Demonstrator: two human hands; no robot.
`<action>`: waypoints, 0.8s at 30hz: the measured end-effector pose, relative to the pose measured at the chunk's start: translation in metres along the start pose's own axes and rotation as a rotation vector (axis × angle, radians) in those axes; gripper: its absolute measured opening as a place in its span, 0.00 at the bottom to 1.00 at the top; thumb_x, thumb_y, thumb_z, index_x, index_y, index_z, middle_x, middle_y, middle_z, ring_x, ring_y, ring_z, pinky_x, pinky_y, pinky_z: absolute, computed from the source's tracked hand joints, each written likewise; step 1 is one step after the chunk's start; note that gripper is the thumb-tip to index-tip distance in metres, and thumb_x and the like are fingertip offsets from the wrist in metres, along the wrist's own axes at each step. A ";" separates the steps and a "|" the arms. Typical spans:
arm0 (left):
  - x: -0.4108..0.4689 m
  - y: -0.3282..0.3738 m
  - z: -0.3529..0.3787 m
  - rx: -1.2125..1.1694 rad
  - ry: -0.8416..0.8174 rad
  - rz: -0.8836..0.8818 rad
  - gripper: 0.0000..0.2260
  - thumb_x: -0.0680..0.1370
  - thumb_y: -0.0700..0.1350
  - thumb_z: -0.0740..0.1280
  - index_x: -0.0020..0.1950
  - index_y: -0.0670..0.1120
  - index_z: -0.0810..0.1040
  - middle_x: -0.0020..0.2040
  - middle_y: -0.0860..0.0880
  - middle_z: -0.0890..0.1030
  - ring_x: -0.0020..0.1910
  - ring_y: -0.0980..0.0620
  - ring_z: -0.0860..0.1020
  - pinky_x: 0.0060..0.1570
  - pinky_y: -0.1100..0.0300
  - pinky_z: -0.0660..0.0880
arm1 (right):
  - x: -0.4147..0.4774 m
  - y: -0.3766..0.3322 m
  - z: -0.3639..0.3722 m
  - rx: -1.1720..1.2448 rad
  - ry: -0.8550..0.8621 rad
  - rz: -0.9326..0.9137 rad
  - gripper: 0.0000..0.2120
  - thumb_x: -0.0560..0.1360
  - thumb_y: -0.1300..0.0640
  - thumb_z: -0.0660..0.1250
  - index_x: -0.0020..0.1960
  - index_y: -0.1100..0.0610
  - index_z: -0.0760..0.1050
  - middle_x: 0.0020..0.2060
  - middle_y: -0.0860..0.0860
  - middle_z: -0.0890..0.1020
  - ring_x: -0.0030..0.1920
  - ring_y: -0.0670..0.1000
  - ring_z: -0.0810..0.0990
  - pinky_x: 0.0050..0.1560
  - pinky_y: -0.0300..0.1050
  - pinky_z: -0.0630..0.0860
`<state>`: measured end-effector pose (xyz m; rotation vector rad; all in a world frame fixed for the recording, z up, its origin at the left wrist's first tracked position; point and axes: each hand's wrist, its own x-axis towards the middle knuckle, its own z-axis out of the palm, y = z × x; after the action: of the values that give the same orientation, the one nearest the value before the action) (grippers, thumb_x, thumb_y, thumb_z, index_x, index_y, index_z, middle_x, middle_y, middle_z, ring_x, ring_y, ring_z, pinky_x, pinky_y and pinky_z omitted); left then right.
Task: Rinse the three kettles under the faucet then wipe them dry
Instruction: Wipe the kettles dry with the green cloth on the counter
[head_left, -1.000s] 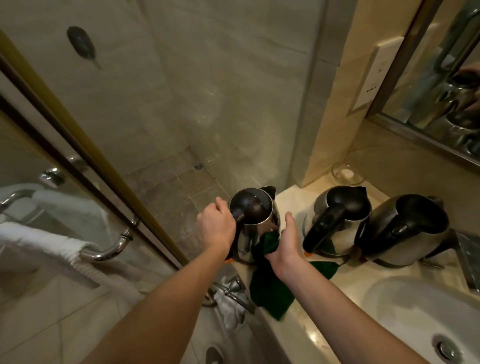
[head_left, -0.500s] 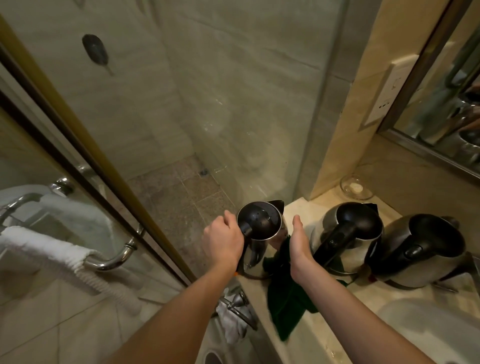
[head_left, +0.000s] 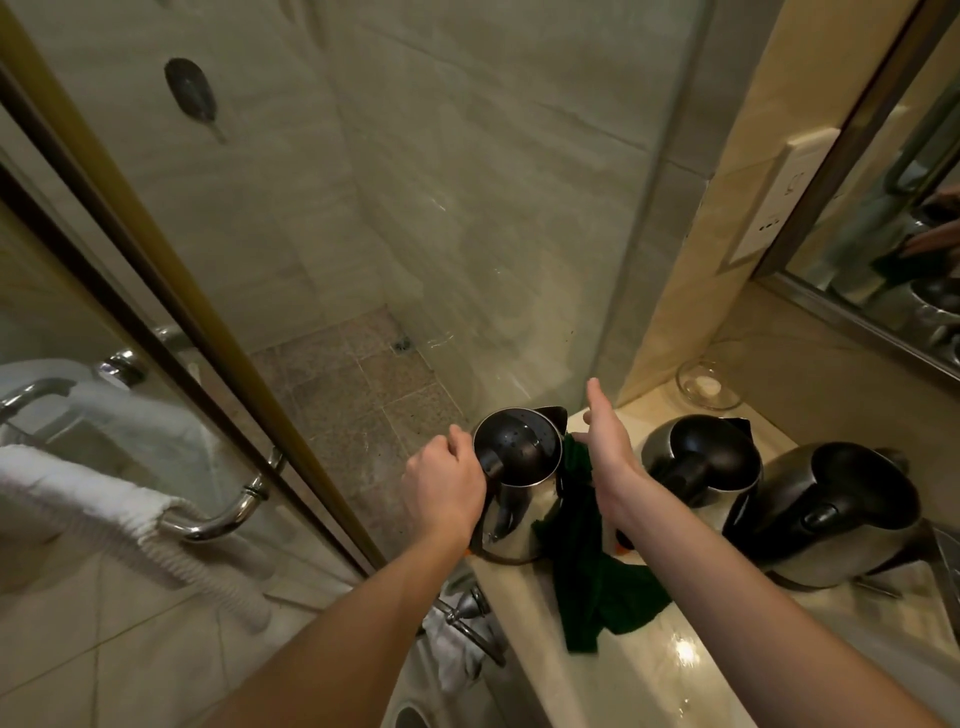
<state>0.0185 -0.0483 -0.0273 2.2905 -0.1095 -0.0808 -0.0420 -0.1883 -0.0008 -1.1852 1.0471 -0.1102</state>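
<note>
Three steel kettles with black lids stand in a row on the marble counter (head_left: 675, 654). The left kettle (head_left: 519, 478) is at the counter's left end; my left hand (head_left: 441, 483) grips its handle side. My right hand (head_left: 608, 441) has straight fingers and presses a dark green cloth (head_left: 597, 582) against that kettle's right side. The cloth hangs down onto the counter. The middle kettle (head_left: 701, 462) and the right kettle (head_left: 836, 519) stand untouched to the right.
A glass shower wall (head_left: 467, 234) rises just behind the left kettle. A small glass dish (head_left: 709, 385) sits in the back corner under a wall socket (head_left: 779, 197) and mirror (head_left: 909, 208). A white towel (head_left: 78, 493) hangs on a chrome bar at left.
My right hand has slid up the left kettle's side and its fingers have straightened, the cloth following. My view has tipped up, so the sink has left the frame.
</note>
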 end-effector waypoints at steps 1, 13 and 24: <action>0.000 0.000 0.000 0.001 0.001 -0.003 0.22 0.81 0.55 0.52 0.34 0.46 0.75 0.32 0.47 0.77 0.34 0.49 0.77 0.41 0.51 0.77 | 0.002 -0.001 0.001 -0.015 -0.008 0.000 0.36 0.79 0.33 0.49 0.79 0.54 0.55 0.76 0.55 0.62 0.76 0.57 0.59 0.73 0.56 0.56; 0.002 -0.001 0.000 -0.003 0.024 0.006 0.22 0.82 0.54 0.54 0.37 0.43 0.77 0.34 0.47 0.77 0.37 0.48 0.76 0.41 0.52 0.74 | 0.054 0.012 0.005 -0.096 -0.013 0.183 0.43 0.77 0.29 0.49 0.77 0.61 0.57 0.74 0.57 0.65 0.72 0.58 0.66 0.73 0.55 0.62; 0.003 -0.003 -0.003 -0.071 -0.041 0.019 0.21 0.81 0.55 0.54 0.36 0.46 0.76 0.33 0.49 0.77 0.36 0.52 0.77 0.43 0.51 0.76 | 0.056 -0.019 0.001 -0.129 -0.079 0.001 0.45 0.74 0.26 0.50 0.79 0.55 0.53 0.77 0.56 0.61 0.76 0.57 0.59 0.75 0.61 0.54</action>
<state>0.0218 -0.0443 -0.0277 2.2171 -0.1478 -0.1201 -0.0020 -0.2275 -0.0194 -1.2949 0.9964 0.0051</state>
